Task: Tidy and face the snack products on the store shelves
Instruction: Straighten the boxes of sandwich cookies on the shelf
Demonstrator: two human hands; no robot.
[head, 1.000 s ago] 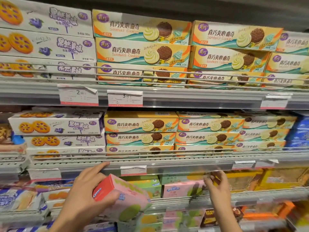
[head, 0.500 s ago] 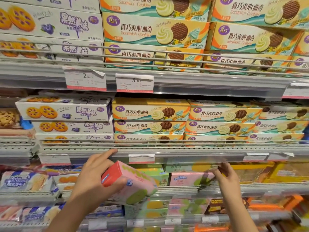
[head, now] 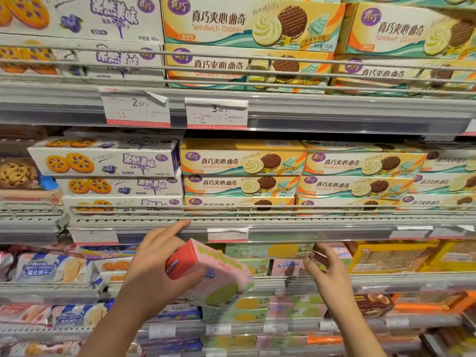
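Observation:
My left hand (head: 157, 264) grips a pink Oreo box (head: 213, 274) with a red end flap, tilted, in front of the lower shelf. My right hand (head: 328, 276) reaches into that shelf and pinches the corner of a box (head: 318, 256) standing among pink and green boxes (head: 283, 266). Above, yellow sandwich cookie boxes (head: 242, 161) and white blueberry cookie boxes (head: 108, 161) sit stacked, faces forward.
Wire front rails (head: 257, 212) and price-tag strips (head: 216, 114) edge each shelf. Wafer packs (head: 49, 266) lie at the lower left, yellow windowed boxes (head: 391, 256) at the lower right. More packs fill the bottom shelves.
The view has drawn closer to the shelves and dropped slightly. My left hand keeps the pink box; my right hand stays at the boxes on the lower shelf.

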